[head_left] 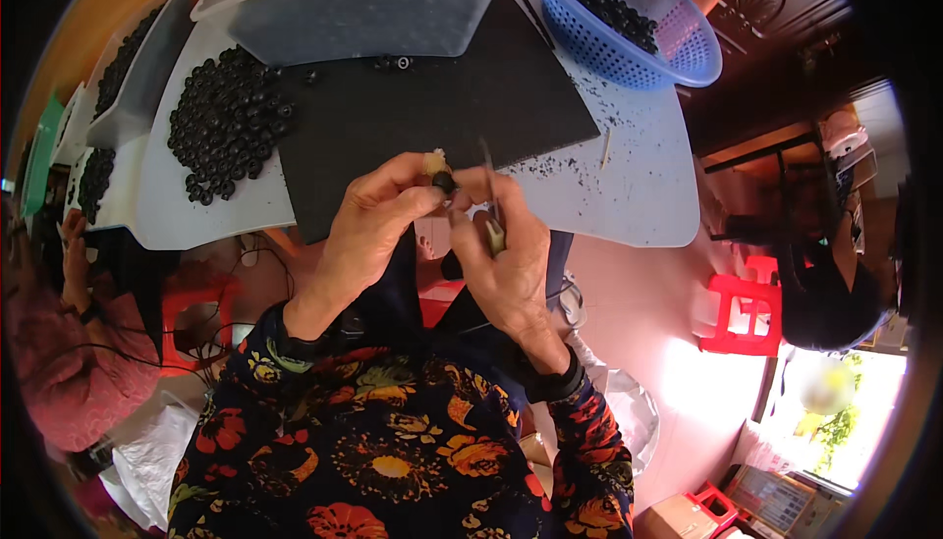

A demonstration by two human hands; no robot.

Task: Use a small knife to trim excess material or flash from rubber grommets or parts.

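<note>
Pale table (pixel 648 195), black mat (pixel 413 107) on top. Near the mat's front edge, a black bead (pixel 443 183) sits pinched between thumb and fingers of the left hand (pixel 365 223); the right hand (pixel 516 259) grips a knife (pixel 494 232) close beside it. Around them: bead heap (pixel 224 122) to the left, clear bin (pixel 363 24) behind, blue basket (pixel 629 38) beyond to the right.

Left fingers (pixel 420 203) partly hide the black piece (pixel 444 183); right fingers (pixel 468 242) mostly cover the knife handle (pixel 494 236). At 12 o'clock the upper edge cuts off the tub (pixel 363 24). Specks (pixel 562 164) at 2 o'clock are too small to tell.
</note>
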